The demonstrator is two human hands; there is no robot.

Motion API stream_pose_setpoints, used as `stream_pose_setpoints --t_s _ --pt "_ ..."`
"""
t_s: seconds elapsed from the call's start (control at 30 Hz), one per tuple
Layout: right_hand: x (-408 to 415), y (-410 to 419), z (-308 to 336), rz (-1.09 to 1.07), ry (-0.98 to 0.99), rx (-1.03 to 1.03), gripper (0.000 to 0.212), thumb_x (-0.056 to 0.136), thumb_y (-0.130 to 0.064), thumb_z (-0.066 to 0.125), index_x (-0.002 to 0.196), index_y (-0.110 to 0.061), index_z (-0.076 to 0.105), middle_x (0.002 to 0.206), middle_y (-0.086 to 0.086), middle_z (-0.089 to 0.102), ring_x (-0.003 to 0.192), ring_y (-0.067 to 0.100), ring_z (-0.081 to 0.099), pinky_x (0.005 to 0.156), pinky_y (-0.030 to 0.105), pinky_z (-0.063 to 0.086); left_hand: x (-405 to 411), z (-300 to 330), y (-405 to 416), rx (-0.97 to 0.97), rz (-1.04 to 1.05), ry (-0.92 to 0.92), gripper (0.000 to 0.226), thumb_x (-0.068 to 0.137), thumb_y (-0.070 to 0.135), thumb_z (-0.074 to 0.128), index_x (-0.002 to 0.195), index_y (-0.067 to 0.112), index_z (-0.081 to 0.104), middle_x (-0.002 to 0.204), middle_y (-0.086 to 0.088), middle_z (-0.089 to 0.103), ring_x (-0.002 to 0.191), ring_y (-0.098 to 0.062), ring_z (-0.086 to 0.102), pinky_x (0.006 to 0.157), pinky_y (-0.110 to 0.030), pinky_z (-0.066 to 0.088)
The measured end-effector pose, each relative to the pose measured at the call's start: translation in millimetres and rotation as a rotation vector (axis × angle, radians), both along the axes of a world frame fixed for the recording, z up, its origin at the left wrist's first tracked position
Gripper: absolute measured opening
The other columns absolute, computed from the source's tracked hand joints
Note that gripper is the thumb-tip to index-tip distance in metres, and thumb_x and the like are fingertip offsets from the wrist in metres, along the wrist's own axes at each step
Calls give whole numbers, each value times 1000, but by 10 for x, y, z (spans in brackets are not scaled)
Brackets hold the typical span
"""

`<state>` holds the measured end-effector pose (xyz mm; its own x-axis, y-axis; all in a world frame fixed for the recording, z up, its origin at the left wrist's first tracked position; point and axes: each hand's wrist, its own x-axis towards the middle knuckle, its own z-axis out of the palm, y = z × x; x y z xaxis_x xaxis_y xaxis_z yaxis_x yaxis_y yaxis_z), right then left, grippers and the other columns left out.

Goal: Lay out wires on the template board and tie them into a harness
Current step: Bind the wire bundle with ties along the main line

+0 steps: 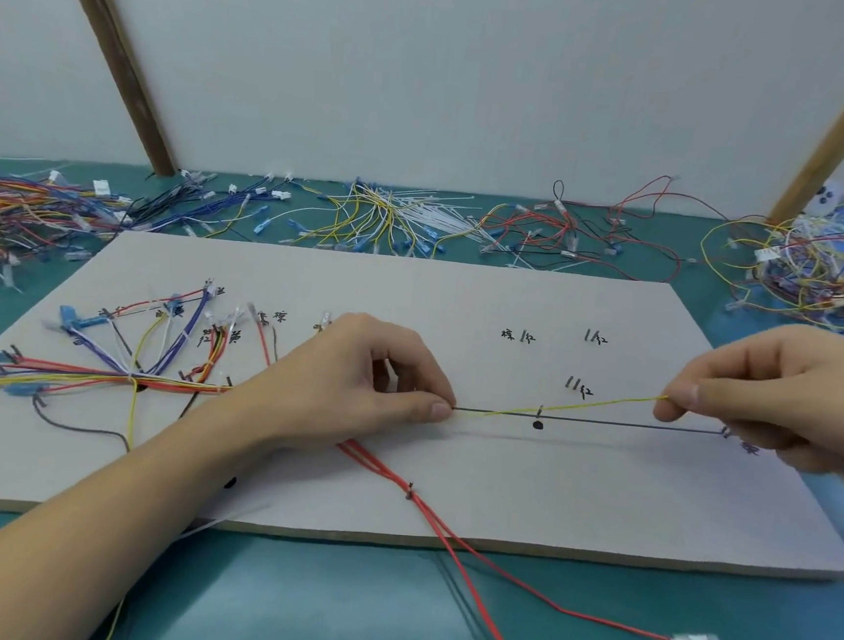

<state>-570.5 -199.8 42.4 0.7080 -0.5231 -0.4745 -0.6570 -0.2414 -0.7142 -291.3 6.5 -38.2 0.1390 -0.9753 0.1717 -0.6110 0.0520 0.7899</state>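
Observation:
A white template board (462,303) with a black centre line and handwritten marks lies on the teal table. At its left end a bundle of coloured wires (114,375) runs along the line and fans out to connectors. My left hand (353,380) presses a yellow wire (570,408) onto the line with thumb and forefinger. At the right, my right hand (771,386) pinches the same wire's far end and holds it stretched, slightly above the board. Two red wires (447,531) tied with a black tie run from under my left hand off the front edge.
Piles of loose wires lie along the back of the table: multicoloured (26,213) at left, blue (205,204), yellow and white with cable ties (393,215), red (560,230), and a tangle (817,272) at right. Two wooden posts lean against the wall.

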Motion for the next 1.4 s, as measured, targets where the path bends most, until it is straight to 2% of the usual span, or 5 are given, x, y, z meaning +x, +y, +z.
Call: stream_pose_setpoints --t_s 0.4,0.63,0.83,1.13,1.4 --pt "256 -284 -209 -42 75 -165 32 68 -43 85 86 -17 82 58 -4 51 49 8 41 43 21 35 -63 11 -2 26 30 -83 27 86 2 74 89 26 85 95 7 68 64 -9 53 61 -15 38" --pt "149 -361 -319 22 125 -117 54 59 -58 90 91 -15 80 57 -1 48 48 11 38 42 20 32 -65 12 2 46 28 -40 29 85 -1 74 87 26 84 95 6 68 62 -7 52 61 -14 37" --pt "122 -429 -315 -11 -9 -117 60 54 -59 85 92 -13 80 53 -4 42 45 10 32 39 18 28 -44 35 7 56 20 17 32 86 -2 72 87 28 83 97 5 68 60 -6 49 60 -13 37" --pt "205 -291 -345 23 120 -278 24 76 -43 79 79 -19 80 57 -4 54 49 10 41 46 25 35 -84 21 -4 66 40 -42 32 86 -3 73 87 27 84 95 7 68 62 -7 52 61 -13 37" --pt "111 -388 -304 -17 159 -287 11 86 -24 76 76 -21 80 63 5 71 46 11 49 43 22 41 -104 37 10 53 54 -59 31 86 -3 73 87 26 84 94 6 68 61 -6 51 60 -10 36"
